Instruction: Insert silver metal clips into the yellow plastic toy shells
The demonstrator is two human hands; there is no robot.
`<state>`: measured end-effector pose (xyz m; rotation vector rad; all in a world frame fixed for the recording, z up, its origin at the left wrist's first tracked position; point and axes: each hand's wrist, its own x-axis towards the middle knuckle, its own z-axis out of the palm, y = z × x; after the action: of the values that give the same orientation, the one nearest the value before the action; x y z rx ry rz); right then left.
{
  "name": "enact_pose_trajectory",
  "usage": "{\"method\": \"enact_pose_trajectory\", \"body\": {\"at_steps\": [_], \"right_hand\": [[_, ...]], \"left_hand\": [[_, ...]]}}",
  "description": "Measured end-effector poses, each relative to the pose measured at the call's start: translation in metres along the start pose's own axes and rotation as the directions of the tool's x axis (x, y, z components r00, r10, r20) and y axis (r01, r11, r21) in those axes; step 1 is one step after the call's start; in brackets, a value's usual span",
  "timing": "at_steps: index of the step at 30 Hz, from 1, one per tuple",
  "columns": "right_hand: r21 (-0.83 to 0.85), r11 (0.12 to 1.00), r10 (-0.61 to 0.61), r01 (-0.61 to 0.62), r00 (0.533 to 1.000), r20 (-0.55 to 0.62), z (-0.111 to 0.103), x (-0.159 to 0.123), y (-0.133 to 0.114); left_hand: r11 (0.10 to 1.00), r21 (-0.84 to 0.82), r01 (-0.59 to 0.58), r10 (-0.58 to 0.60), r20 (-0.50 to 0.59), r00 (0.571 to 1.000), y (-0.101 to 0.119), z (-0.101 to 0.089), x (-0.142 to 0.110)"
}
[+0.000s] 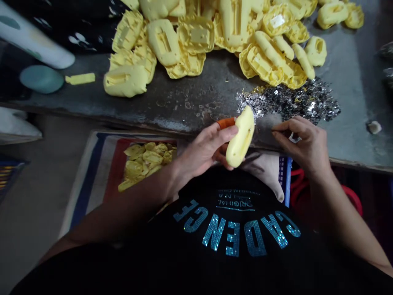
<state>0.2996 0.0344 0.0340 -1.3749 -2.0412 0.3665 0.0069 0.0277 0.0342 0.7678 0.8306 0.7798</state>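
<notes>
My left hand grips a pale yellow plastic shell at the table's near edge, the thumb on its side. The shell is long and rounded, with a slot and small holes facing up. An orange band wraps one finger of that hand. To the right, my right hand is closed in a pinch, and a small shiny metal piece shows inside its curled fingers. What sits right at the fingertips is too small to make out. Just beyond the hands lies a heap of small silvery metal pieces.
Many yellow plastic shells are heaped along the back of the dark table. A loose yellow strip lies at left near a teal oval object. Below the table edge, more yellow pieces sit on a striped sack.
</notes>
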Motion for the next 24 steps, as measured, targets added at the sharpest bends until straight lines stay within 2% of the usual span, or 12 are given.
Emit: {"method": "enact_pose_trajectory", "body": {"at_steps": [2, 5, 7, 9, 12, 15, 17, 20, 24], "right_hand": [[-0.057, 0.998, 0.009, -0.01, 1.0, -0.016, 0.008, -0.007, 0.011], [-0.12, 0.993, -0.013, 0.011, 1.0, -0.015, 0.019, -0.018, 0.02], [-0.138, 0.99, -0.027, 0.026, 1.0, -0.006, 0.024, -0.023, 0.023], [-0.158, 0.987, -0.035, 0.034, 0.999, -0.005, 0.025, -0.025, 0.024], [-0.221, 0.973, -0.067, 0.058, 0.997, -0.032, 0.024, -0.022, 0.021], [-0.215, 0.964, -0.159, 0.154, 0.987, -0.003, 0.027, -0.009, 0.012], [-0.17, 0.959, -0.214, 0.225, 0.973, 0.08, 0.032, 0.003, 0.006], [-0.148, 0.949, -0.247, 0.279, 0.948, 0.202, 0.039, 0.019, 0.001], [-0.14, 0.944, -0.255, 0.299, 0.93, 0.265, 0.041, 0.023, -0.001]], "left_hand": [[0.984, 0.17, -0.047, 0.059, -0.064, 0.996, 0.015, -0.002, 0.01], [0.91, 0.415, -0.02, 0.063, -0.089, 0.994, 0.03, -0.005, 0.021], [0.859, 0.512, 0.002, 0.061, -0.106, 0.992, 0.034, -0.008, 0.026], [0.844, 0.537, -0.022, 0.098, -0.114, 0.989, 0.033, -0.012, 0.027], [0.883, 0.444, -0.149, 0.225, -0.124, 0.966, 0.024, -0.019, 0.019], [0.926, 0.256, -0.279, 0.335, -0.214, 0.918, 0.012, -0.02, 0.003], [0.95, 0.129, -0.284, 0.31, -0.271, 0.911, 0.004, -0.018, -0.009], [0.974, -0.014, -0.224, 0.209, -0.311, 0.927, -0.006, -0.016, -0.025], [0.98, -0.094, -0.178, 0.138, -0.328, 0.934, -0.016, -0.016, -0.039]]}}
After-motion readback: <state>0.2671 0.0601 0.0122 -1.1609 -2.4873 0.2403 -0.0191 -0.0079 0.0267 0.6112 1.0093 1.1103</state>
